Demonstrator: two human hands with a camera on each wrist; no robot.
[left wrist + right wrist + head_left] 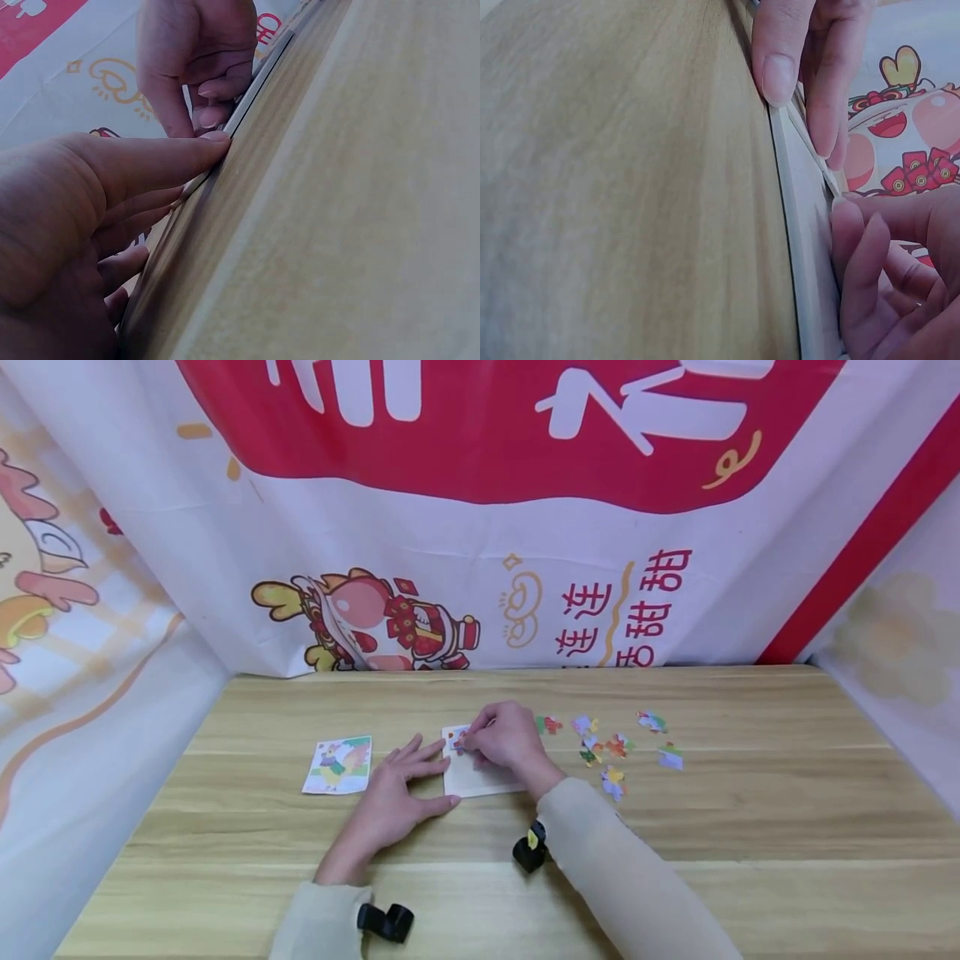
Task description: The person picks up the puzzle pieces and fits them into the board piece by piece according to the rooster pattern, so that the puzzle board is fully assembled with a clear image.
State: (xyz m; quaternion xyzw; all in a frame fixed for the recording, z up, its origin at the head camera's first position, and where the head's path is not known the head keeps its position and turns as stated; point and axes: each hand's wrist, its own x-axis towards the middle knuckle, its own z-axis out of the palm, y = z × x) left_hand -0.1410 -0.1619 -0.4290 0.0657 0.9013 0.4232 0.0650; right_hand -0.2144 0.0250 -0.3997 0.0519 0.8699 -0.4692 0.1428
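A white puzzle board (472,782) lies flat on the wooden table, with a printed jigsaw piece (457,742) at its far left corner. My right hand (506,737) pinches this piece between thumb and fingertips, partly covering it. With fingers spread, my left hand (397,793) touches the board's left edge. From the left wrist, the left thumb (180,159) is seen straight along the near edge, the right hand (196,64) beyond it. In the right wrist view, the board's edge (799,225) runs beneath both hands, and the right fingers (866,289) are bent toward it.
Several loose jigsaw pieces (613,782) are scattered right of the board. A square picture card (337,766) lies left of the left hand. Printed cloth (450,535) hangs behind the table (720,818). Black wrist cameras (530,852) are strapped at both sleeves.
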